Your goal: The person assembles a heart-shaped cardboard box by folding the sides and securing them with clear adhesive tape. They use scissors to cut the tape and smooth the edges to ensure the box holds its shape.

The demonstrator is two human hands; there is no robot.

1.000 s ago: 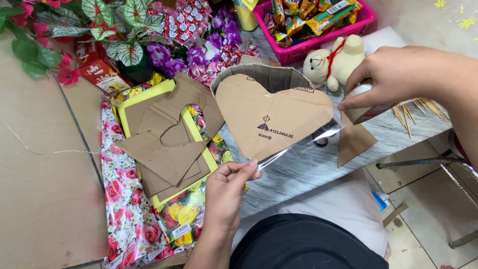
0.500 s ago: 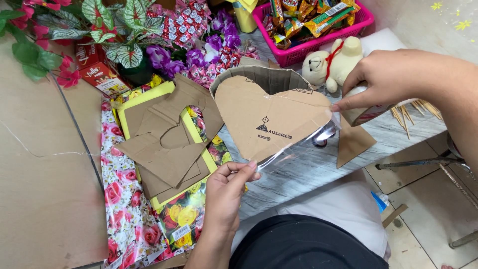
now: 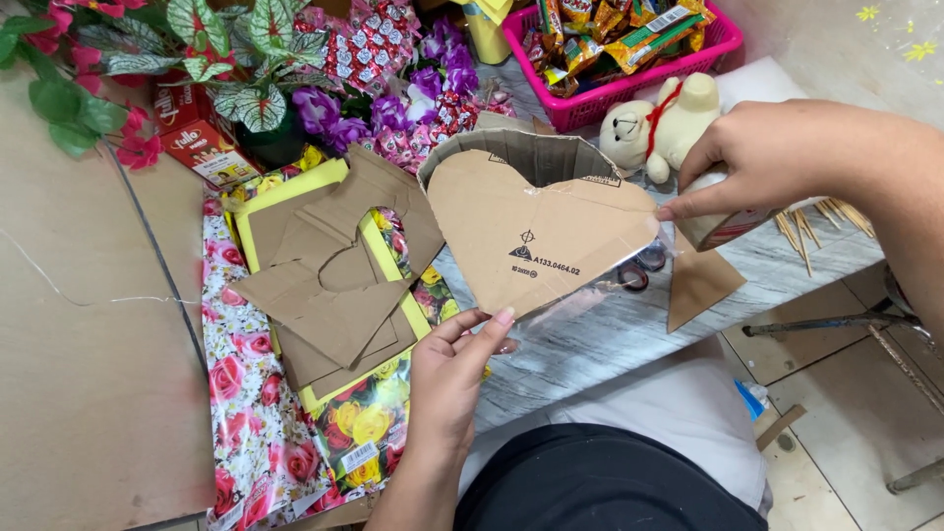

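A heart-shaped cardboard box (image 3: 536, 221) is held tilted above a grey wood-grain table (image 3: 610, 344). Its lower point is pinched between the thumb and fingers of the left hand (image 3: 454, 369). At its right edge, the right hand (image 3: 762, 162) is closed around a tape roll (image 3: 723, 221), with clear tape drawn onto the cardboard. Cardboard offcuts (image 3: 329, 285) are seen just beside the box to the left, lying on floral wrapping paper (image 3: 246, 413). A small teddy bear (image 3: 664, 123) sits behind.
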